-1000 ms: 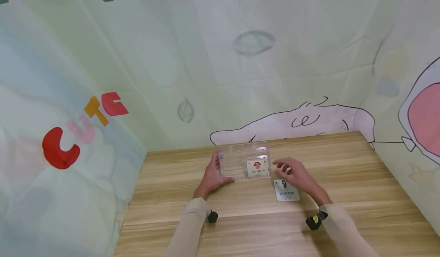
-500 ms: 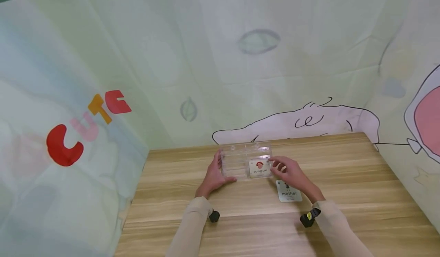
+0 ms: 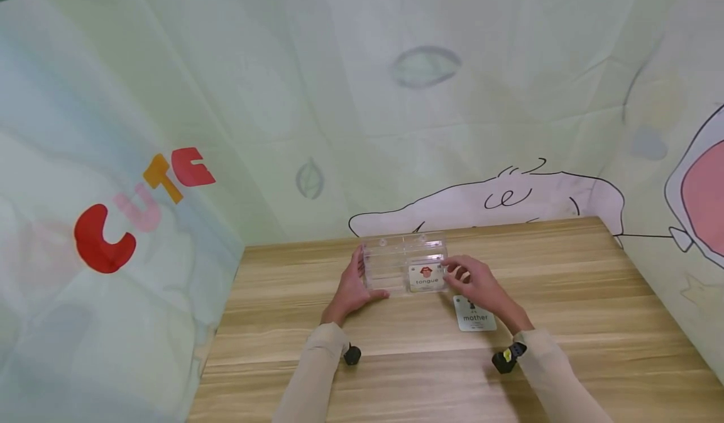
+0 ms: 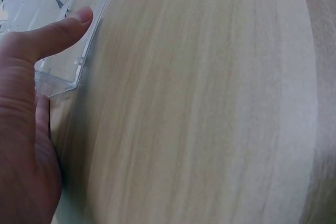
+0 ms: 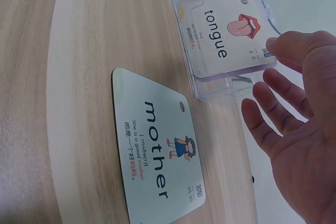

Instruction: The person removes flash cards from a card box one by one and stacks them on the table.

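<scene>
Clear plastic within reach of both palms: grips the box [image 3: 387,280] by its left end with the left hand [image 3: 351,291], thumb lying along the near lower edge, fingers round the side and partly hidden. Set on the wooden table [image 3: 407,376] towards its back edge, and divided into two columns of compartments.

Pinches the tongue card [image 5: 228,38] with the right hand [image 3: 479,283], narrow in grip, thumb tip on the upper right corner by the printed square code. Cannot tell exactly where the index fingertip rests behind it. Bends the other three fingers loosely, clear of the mother card [image 5: 144,145]. Printed, on the pinched card, with red lips above the word, and standing in the nearest compartment of the right column.

Just beside the box's near right corner: mother card, face up and flat on the table, partly covered by the right hand in the head view, printed with a small figure in blue.

Wears pale sleeves [image 3: 311,369], with a black device [image 3: 503,361] at each wrist. Beyond the table, pale cloth [image 3: 254,96], printed with CUTE, leaf outlines and a pink balloon.
</scene>
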Motion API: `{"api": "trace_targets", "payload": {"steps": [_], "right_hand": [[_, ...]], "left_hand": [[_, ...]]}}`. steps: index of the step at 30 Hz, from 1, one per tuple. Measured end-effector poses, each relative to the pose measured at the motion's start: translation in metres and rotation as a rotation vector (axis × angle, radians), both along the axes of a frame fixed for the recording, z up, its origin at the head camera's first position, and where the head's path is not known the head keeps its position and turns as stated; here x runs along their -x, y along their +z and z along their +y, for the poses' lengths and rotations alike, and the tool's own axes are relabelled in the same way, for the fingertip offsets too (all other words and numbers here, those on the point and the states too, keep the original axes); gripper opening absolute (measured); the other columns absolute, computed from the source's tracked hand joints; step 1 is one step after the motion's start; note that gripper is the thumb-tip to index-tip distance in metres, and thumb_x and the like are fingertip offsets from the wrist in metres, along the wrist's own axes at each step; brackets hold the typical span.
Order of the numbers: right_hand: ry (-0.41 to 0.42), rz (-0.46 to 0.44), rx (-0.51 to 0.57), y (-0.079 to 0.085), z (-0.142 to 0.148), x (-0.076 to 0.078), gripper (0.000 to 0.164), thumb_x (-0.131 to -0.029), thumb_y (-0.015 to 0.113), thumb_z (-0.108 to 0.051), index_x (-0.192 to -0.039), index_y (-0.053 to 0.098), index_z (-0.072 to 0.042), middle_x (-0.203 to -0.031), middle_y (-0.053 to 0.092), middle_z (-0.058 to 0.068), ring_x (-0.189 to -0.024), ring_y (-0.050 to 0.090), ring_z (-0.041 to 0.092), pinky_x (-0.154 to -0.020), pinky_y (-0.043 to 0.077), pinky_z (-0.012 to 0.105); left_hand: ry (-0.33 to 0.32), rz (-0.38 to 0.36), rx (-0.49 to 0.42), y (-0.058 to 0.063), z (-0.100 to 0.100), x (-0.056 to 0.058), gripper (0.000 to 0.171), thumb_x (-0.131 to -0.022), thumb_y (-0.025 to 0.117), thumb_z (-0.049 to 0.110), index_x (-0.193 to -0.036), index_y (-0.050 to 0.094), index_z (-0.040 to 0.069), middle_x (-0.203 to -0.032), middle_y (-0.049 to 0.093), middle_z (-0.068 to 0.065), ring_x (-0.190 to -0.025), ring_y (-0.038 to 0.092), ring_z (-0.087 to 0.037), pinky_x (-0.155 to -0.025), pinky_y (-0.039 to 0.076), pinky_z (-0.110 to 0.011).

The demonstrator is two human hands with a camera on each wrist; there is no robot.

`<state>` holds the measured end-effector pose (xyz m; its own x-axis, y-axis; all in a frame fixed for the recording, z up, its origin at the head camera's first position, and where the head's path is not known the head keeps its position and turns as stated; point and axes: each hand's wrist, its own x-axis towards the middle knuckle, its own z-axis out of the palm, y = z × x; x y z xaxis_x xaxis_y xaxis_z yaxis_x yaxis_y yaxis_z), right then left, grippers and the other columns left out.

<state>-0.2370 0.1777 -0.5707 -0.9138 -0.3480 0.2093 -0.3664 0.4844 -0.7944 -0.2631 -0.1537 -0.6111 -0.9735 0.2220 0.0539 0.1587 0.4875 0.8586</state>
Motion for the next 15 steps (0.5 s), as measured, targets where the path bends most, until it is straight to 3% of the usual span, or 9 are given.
{"api": "trace_targets", "payload": {"steps": [15], "right_hand": [[-0.04, -0.007, 0.065, -0.0007, -0.0088, -0.0051, 0.023, -0.097, 0.074, -0.008, -0.119, 0.068, -0.009, -0.112, 0.069, 0.006, -0.088, 0.064, 0.019, -0.074, 0.061, 0.029]], "left_hand": [[0.001, -0.006, 0.0, -0.0018, -0.0004, 0.0016, 0.137, -0.067, 0.101, 0.023, -0.167, 0.008, 0.016, -0.168, 0.025, -0.016, -0.15, 0.036, -0.031, -0.122, 0.032, -0.037]]}}
